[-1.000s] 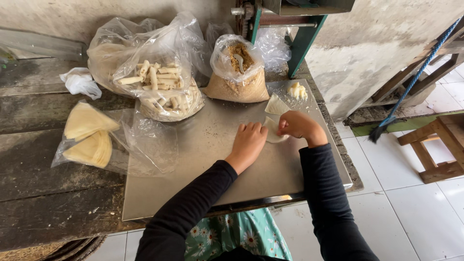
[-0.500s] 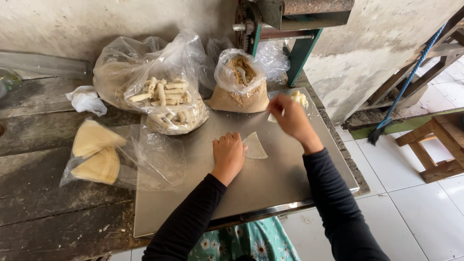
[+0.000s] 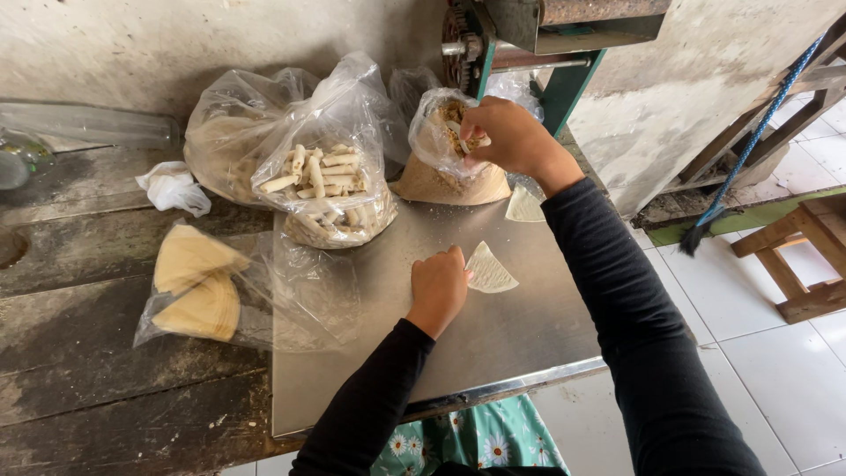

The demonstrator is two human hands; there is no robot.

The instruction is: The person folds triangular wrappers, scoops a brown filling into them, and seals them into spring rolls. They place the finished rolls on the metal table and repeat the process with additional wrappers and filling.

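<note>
Right hand [image 3: 509, 137]: raised at the mouth of a clear plastic bag of brown filling [image 3: 445, 154], fingers curled and pinched together inside the opening. Whether they grip any filling cannot be told; the fingertips are hidden by the bag's rim. The bag stands upright at the back of the metal sheet [image 3: 458, 353].

Left hand [image 3: 437, 289]: resting knuckles-up on the metal sheet, fingers bent under, holding nothing in its grasp. Its fingertips touch the left edge of a thin, pale triangular wrapper [image 3: 489, 271], which lies flat on the sheet just beside the hand.

A second pale wrapper piece [image 3: 523, 207] lies flat farther back, just below the filling bag and close beneath the right forearm. Both arms wear black sleeves.

To the left of the filling bag stands a larger clear bag of finished pale rolls [image 3: 328, 189], piled loosely, partly on the sheet. Behind it, a further crumpled clear bag [image 3: 225, 132] rests against the wall.

On the worn wooden desk [image 3: 97, 388], left of the sheet, a flat plastic bag holds folded yellow wrapper stacks [image 3: 196, 286]. A small crumpled white bag [image 3: 174, 188] lies farther back.

Behind the filling bag stands a green-framed machine [image 3: 538, 44]. To the right, a tiled floor, a wooden stool [image 3: 806, 256] and a blue-handled broom [image 3: 745, 154].
</note>
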